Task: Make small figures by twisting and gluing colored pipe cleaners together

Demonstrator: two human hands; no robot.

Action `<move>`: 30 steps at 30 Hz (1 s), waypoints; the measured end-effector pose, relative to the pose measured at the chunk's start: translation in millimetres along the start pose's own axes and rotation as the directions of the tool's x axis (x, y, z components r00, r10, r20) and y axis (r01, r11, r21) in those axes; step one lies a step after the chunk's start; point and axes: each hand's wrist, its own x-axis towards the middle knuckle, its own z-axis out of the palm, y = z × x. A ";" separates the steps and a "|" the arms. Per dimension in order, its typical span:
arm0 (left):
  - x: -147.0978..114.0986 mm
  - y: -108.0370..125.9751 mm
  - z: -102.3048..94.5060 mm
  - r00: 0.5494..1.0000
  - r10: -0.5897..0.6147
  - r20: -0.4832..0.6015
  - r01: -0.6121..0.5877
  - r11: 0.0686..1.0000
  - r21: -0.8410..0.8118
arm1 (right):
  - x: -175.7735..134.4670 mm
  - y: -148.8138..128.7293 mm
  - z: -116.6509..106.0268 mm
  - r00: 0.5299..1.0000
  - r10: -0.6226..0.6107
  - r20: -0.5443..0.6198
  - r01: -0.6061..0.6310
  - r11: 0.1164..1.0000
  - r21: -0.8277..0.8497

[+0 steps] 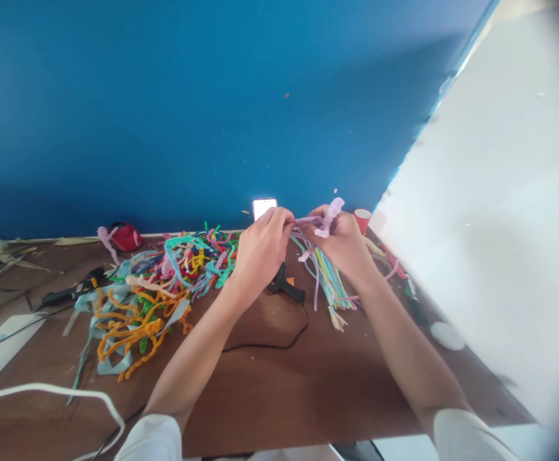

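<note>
Worked at a brown table (269,390) set against a blue wall (187,102). Spread across its left half, a tangled heap of coloured pipe cleaners (159,288); further right, a straighter bundle of pastel pipe cleaners (330,282). Partly hidden behind the left wrist, a black glue gun (286,285), cord trailing over the wood. Beyond, a red paper cup (362,219) and a lit phone (264,207). Raised above the table, left hand (262,246) and right hand (341,242), both pinched on one lilac pipe cleaner (330,216), its coiled end upright over the right fingers.
</note>
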 end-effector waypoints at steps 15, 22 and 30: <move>0.3 0.0 -2.6 0.995 0.055 0.086 -0.066 0.988 0.139 | -2.2 -5.0 -1.6 0.990 0.029 0.139 -0.037 0.998 0.059; 0.2 3.0 1.6 0.999 0.026 0.045 -0.029 0.996 0.086 | -5.3 -5.4 -0.6 0.993 0.060 0.099 -0.062 0.998 0.024; 3.3 -5.1 8.1 0.976 0.195 -0.101 -0.208 0.967 -0.148 | -2.3 -9.7 1.2 0.991 0.131 -0.001 -0.128 0.967 0.222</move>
